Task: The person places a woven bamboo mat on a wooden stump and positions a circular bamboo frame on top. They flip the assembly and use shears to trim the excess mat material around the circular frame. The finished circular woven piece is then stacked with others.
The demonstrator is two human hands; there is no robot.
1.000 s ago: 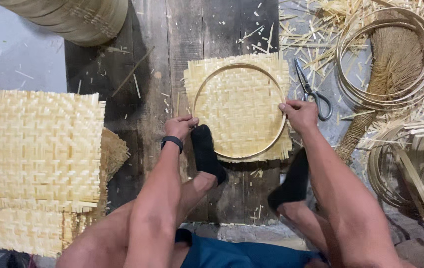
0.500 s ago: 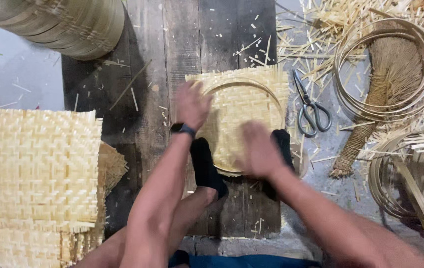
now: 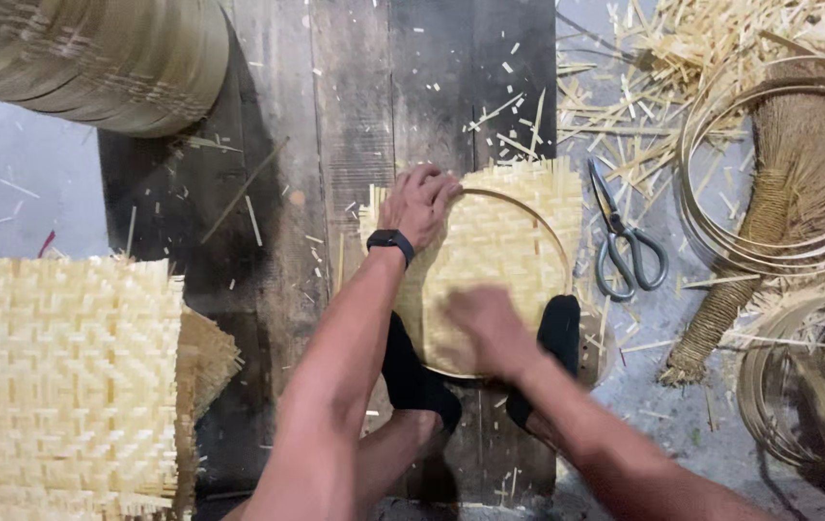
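We see a small square woven bamboo mat with a thin round hoop on top, lying on dark wooden boards. The left hand lies flat and open on the hoop's top left edge. The right hand is blurry over the mat, so we cannot tell its grip. Two black-socked feet press the mat's near edge. Scissors lie just beside it.

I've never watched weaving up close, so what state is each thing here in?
Woven mat: flat on the planks, round hoop on top, feet pinning its near edge.
Left hand: pressing the hoop's far-left rim.
Right hand: blurred, over the mat.
Scissors: lying beside the mat, apparently closed.
Stack of mats: piled flat.
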